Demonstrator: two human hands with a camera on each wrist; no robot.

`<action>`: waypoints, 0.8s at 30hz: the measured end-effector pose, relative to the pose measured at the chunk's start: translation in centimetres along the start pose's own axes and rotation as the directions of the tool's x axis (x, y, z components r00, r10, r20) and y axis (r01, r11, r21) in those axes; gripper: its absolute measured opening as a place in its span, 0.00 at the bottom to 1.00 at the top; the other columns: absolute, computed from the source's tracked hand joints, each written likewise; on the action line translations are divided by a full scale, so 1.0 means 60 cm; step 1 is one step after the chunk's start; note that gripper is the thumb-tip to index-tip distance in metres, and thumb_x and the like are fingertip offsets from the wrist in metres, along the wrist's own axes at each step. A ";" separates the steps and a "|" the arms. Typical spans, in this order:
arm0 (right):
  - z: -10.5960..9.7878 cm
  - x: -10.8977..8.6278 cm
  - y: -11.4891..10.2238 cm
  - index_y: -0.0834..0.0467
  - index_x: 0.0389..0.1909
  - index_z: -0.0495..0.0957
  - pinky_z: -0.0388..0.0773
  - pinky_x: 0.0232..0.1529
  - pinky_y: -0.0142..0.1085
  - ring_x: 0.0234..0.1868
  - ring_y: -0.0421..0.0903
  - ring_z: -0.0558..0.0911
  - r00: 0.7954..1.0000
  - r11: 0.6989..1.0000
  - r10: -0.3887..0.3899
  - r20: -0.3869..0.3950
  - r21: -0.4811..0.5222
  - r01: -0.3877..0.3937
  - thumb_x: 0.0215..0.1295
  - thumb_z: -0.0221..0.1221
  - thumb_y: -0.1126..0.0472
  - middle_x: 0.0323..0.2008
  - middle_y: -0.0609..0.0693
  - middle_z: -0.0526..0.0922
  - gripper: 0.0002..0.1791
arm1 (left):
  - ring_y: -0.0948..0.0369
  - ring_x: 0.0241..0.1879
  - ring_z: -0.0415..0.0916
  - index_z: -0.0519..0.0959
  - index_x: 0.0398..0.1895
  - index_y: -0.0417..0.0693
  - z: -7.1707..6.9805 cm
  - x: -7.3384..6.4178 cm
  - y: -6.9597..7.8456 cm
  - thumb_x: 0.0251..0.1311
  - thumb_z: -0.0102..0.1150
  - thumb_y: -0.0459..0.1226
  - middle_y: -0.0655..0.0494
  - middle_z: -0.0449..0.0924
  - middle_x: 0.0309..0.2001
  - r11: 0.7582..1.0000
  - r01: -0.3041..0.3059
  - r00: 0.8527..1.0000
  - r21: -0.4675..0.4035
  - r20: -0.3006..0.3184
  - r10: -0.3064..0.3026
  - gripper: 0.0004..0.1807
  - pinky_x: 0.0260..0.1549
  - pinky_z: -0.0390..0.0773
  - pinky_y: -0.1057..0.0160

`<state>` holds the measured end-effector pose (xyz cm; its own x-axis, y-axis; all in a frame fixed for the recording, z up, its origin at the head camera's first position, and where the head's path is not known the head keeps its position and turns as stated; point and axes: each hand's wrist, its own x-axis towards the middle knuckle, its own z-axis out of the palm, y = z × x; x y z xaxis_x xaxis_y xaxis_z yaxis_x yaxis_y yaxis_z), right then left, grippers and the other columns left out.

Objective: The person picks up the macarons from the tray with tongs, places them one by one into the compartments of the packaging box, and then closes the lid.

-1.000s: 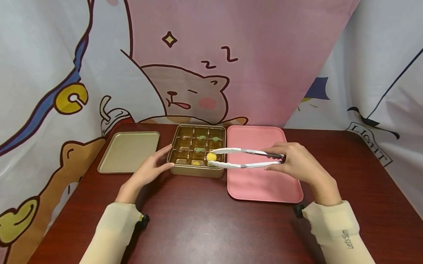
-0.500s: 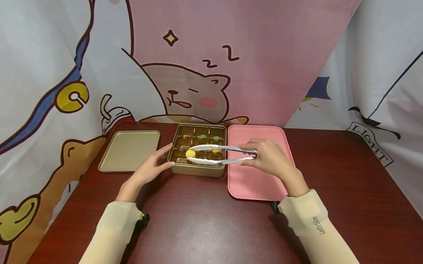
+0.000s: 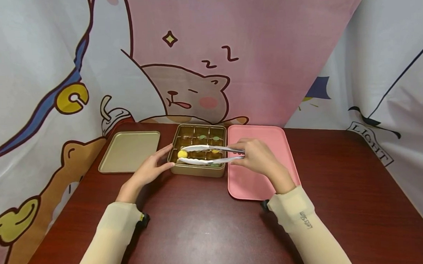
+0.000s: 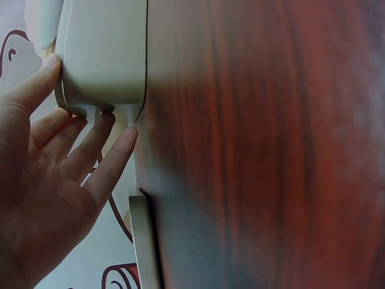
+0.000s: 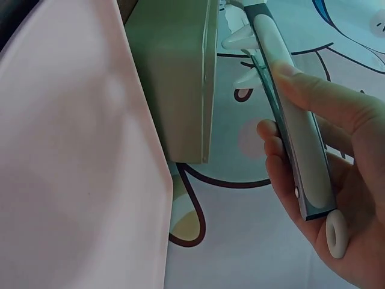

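Note:
My right hand (image 3: 260,157) grips metal tongs (image 3: 225,160) with white tips; the right wrist view shows thumb and fingers around their handle. A yellow ball (image 3: 182,154) sits between the tips, overlapping the front-left compartment of a gold box (image 3: 197,171) in the head view. Several dark gold compartments divide this box, with small green pieces and another bit of yellow showing in some. My left hand (image 3: 149,171) touches the box's left side with thumb and fingers spread and mostly straight; in the left wrist view its fingertips (image 4: 127,139) lie against the box wall.
A pink tray (image 3: 247,189) lies right of the box, beneath my right hand. To the left is a flat gold lid (image 3: 130,147). All stand on a dark red wooden table (image 3: 202,235), with a cartoon curtain (image 3: 258,67) behind.
My right hand has carried the tongs and yellow ball leftward, from the box's right side to over its front-left compartment. My left hand has stayed at the box's left side.

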<state>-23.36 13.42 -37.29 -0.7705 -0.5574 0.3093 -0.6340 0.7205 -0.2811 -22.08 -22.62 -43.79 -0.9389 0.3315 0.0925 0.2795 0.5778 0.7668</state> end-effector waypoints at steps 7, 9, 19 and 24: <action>0.004 0.002 -0.003 0.51 0.52 0.86 0.77 0.34 0.42 0.30 0.42 0.80 1.000 1.000 0.009 -0.001 0.012 -0.009 0.49 0.76 0.53 0.34 0.47 0.87 0.26 | 0.41 0.72 0.63 0.57 0.77 0.40 0.001 0.001 -0.003 0.67 0.61 0.37 0.41 0.54 0.78 1.000 -0.002 1.000 -0.003 -0.004 0.002 0.38 0.70 0.62 0.41; 0.003 0.001 -0.003 0.51 0.53 0.86 0.77 0.34 0.42 0.30 0.42 0.80 1.000 1.000 0.010 -0.009 0.016 -0.010 0.48 0.76 0.53 0.34 0.46 0.87 0.27 | 0.41 0.72 0.62 0.57 0.77 0.40 0.002 0.002 -0.004 0.67 0.61 0.37 0.41 0.55 0.78 1.000 -0.003 1.000 0.000 -0.004 0.003 0.38 0.71 0.61 0.40; -0.020 -0.025 0.016 0.53 0.55 0.84 0.75 0.34 0.42 0.31 0.44 0.79 0.997 0.997 0.068 -0.039 0.026 -0.067 0.44 0.78 0.51 0.32 0.46 0.84 0.32 | 0.41 0.72 0.62 0.57 0.77 0.40 0.002 0.001 -0.002 0.67 0.61 0.37 0.41 0.54 0.78 1.000 0.002 1.000 -0.008 -0.002 -0.002 0.38 0.71 0.61 0.40; -0.037 -0.044 0.033 0.55 0.54 0.84 0.74 0.35 0.41 0.32 0.45 0.78 0.991 0.990 0.125 -0.047 0.070 -0.122 0.44 0.79 0.54 0.33 0.47 0.84 0.32 | 0.41 0.72 0.62 0.57 0.77 0.40 0.001 0.001 -0.002 0.67 0.61 0.37 0.41 0.54 0.78 1.000 0.000 1.000 -0.001 0.000 0.000 0.38 0.70 0.62 0.40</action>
<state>-22.43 17.24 -36.65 -0.8400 -0.4426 0.3138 -0.5383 0.7522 -0.3801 -22.16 -22.62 -43.96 -0.9389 0.3316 0.0922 0.2792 0.5771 0.7675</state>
